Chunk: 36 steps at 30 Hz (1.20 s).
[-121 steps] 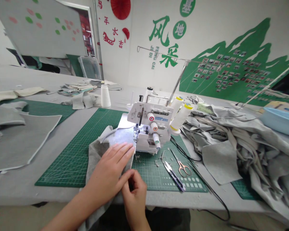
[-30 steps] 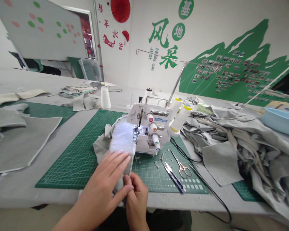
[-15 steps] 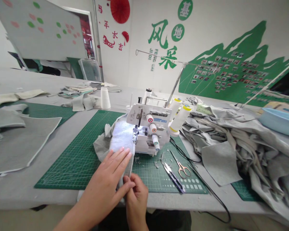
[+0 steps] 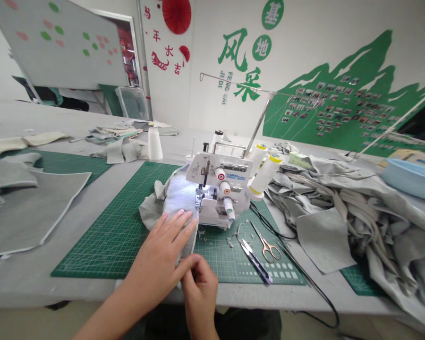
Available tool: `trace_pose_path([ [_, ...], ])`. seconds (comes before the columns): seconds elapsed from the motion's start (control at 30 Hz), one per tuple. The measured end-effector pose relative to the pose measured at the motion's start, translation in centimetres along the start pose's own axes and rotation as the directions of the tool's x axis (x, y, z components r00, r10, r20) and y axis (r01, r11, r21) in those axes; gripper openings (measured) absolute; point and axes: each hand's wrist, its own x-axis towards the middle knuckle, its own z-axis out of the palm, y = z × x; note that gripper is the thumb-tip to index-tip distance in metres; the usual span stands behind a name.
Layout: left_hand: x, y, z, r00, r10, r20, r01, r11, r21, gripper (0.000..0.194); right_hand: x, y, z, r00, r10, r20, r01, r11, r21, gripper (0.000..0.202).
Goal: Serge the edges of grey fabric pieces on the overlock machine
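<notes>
Cloth [image 4: 180, 194] pinched in the grip of the right hand [image 4: 201, 283] and pressed under the flat, unclenched left hand [image 4: 163, 251] could be skewed at the sewing machine [image 4: 213, 208] by uneven tugging.

One view, head-worn. Looks forward and down from above and just behind the near edge of the desk [image 4: 31, 283]. Hands [image 4: 161, 252] nearest the camera, reaching in from 7 and 6 o'clock. Sewing machine [image 4: 225, 189] a little farther off, almost at the frame's centre. Field wide: whiteboard [image 4: 71, 52] at 10, far wall [image 4: 297, 47] across the top from 12 round to 2, blue basin [image 4: 412, 182] at 3, cut by the frame. Desk seen at a slant, wall nearly face-on.
</notes>
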Motion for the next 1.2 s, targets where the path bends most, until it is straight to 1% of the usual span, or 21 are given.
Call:
trace_pose_path([
  [0.23, 0.8, -0.2, 0.2, 1.000, -0.013, -0.018, 0.013, 1.000, 0.020, 0.060, 0.1, 0.3, 0.2, 1.000, -0.006, -0.022, 0.006, 1.000, -0.011, 0.035],
  [0.47, 1.7, -0.6, 0.2, 1.000, -0.013, -0.013, 0.014, 1.000, 0.018, 0.059, 0.3, -0.1, 0.0, 0.998, -0.055, 0.004, 0.056, 0.992, -0.110, 0.028],
  [0.6, 0.8, -0.5, -0.1, 1.000, 0.008, -0.025, -0.009, 1.000, -0.018, 0.053, 0.4, -0.2, -0.1, 0.997, -0.072, 0.008, 0.073, 0.992, -0.101, 0.028],
  [0.7, -0.6, 0.0, -0.5, 0.999, 0.024, -0.047, -0.026, 0.999, -0.041, 0.050, 0.3, -0.1, -0.1, 0.999, -0.035, 0.027, 0.036, 0.998, -0.044, 0.023],
  [0.77, -1.5, 0.5, -0.7, 0.998, 0.029, -0.058, -0.032, 0.998, -0.047, 0.052, 0.2, -0.1, -0.2, 0.999, -0.003, 0.054, 0.003, 1.000, -0.004, 0.019],
  [0.83, -2.1, 0.9, -0.8, 0.998, 0.024, -0.058, -0.027, 0.999, -0.047, 0.055, 0.1, -0.1, -0.3, 0.998, 0.018, 0.064, -0.019, 1.000, 0.019, 0.020],
  [0.97, -2.1, 1.1, -0.5, 0.999, 0.009, -0.031, -0.010, 0.999, -0.040, 0.059, 0.2, -0.3, -0.4, 0.998, 0.037, 0.041, -0.038, 0.999, 0.021, 0.023],
  [1.2, -1.3, 0.5, 0.1, 1.000, -0.013, -0.029, 0.011, 0.998, -0.057, 0.059, 0.5, -0.5, -0.1, 0.999, 0.040, 0.006, -0.040, 0.998, 0.044, 0.026],
])
